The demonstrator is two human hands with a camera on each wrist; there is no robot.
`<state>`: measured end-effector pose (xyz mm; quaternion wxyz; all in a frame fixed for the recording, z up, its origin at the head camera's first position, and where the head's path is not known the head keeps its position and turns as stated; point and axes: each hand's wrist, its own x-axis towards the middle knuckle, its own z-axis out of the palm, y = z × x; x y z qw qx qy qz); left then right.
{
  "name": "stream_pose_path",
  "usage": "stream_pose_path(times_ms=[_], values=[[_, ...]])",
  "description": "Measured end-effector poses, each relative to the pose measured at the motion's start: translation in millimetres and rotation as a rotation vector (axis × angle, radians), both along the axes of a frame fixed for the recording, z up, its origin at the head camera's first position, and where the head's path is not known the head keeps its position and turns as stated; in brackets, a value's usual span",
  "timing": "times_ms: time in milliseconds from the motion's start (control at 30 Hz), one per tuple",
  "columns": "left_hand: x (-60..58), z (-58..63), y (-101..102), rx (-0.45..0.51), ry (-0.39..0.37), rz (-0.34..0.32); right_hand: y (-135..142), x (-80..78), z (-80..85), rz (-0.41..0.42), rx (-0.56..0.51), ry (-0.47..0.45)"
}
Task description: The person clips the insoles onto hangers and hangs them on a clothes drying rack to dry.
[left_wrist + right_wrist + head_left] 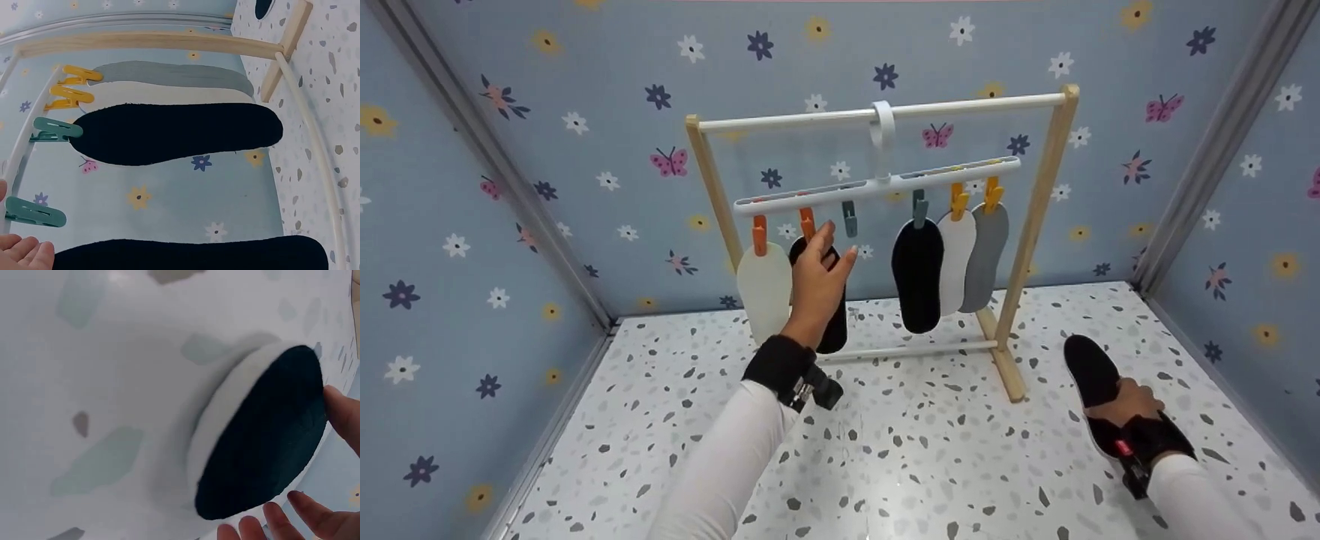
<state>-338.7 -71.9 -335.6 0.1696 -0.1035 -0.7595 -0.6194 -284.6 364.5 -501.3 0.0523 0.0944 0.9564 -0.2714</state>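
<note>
- A small wooden drying rack (1039,225) stands on a speckled table (885,465) — every place below is given relative to this rack.
- From the rack's top bar hangs a white clip hanger (877,187); its coloured pegs grip shoe insoles by one end, so each insole dangles free to air.
- Toward the rack's left post hang a cream insole (763,289) and, beside it, a black insole (834,330) on an orange peg (807,223).
- The left hand (819,281) is raised in front of that black insole, fingers (823,238) straight and slightly spread, tips reaching up near the peg; it grips nothing that shows.
- An empty teal peg (35,211) sits just to the right of the hand.
- Toward the rack's right post hang three more insoles — black (180,134), white (956,259) and grey (988,255), overlapping.
- In front of the rack's right foot, a loose black insole (1091,375) lies on the table. The right hand (1125,409) rests on it, fingers loosely curved around its edge, apparently steadying it.
</note>
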Motion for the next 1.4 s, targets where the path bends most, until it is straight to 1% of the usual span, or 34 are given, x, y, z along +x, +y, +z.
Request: stream_pose_path(times_ms=[167, 267, 367, 467, 633, 700, 800, 900, 1000, 1033, 1133, 1233, 1300, 1400], values=[[-6.6, 7.1, 5.4, -0.027, -0.061, -0.001, 3.4, 5.9, -4.3, -0.020, -0.058, 0.024], [-11.3, 9.2, 8.1, -0.024, -0.088, -0.009, 8.1, 10.8, -7.0, -0.012, -0.061, 0.003], [-15.3, 10.7, 11.4, 0.003, -0.100, -0.024, 15.1, 13.5, -9.8, 0.000, -0.075, -0.030], [-18.1, 12.7, 14.4, 0.053, -0.113, -0.034, 21.8, 11.9, -11.9, -0.011, -0.109, -0.064], [-24.0, 15.4, 14.8, 0.131, -0.102, -0.026, 28.7, 6.7, -15.8, -0.029, -0.144, -0.066], [-25.7, 15.8, 14.5, 0.156, -0.104, -0.020, 28.2, 7.7, -16.0, -0.035, -0.140, -0.056], [-26.9, 16.2, 13.6, 0.185, -0.105, -0.015, 26.3, 9.6, -15.0, -0.056, -0.168, -0.052], [-27.6, 17.1, 12.8, 0.195, -0.094, -0.014, 26.5, 9.9, -18.3, -0.073, -0.296, -0.067], [-27.8, 18.8, 12.5, 0.203, -0.081, -0.009, 27.6, 7.9, -20.8, -0.065, -0.414, -0.100], [-27.8, 19.3, 12.6, 0.200, -0.079, -0.003, 27.1, 7.8, -20.1, -0.062, -0.464, -0.116], [-27.7, 20.1, 13.6, 0.201, -0.071, 0.007, 22.7, 9.6, -13.6, -0.050, -0.572, -0.144], [-28.1, 19.2, 14.6, 0.197, -0.070, -0.002, 15.6, 15.4, -7.3, -0.043, -0.713, -0.163], [-27.9, 19.0, 15.2, 0.194, -0.074, -0.008, 9.7, 19.7, -3.8, -0.033, -0.754, -0.161], [-28.0, 19.2, 16.4, 0.194, -0.086, -0.012, -0.3, 25.5, 2.5, -0.001, -0.775, -0.151]])
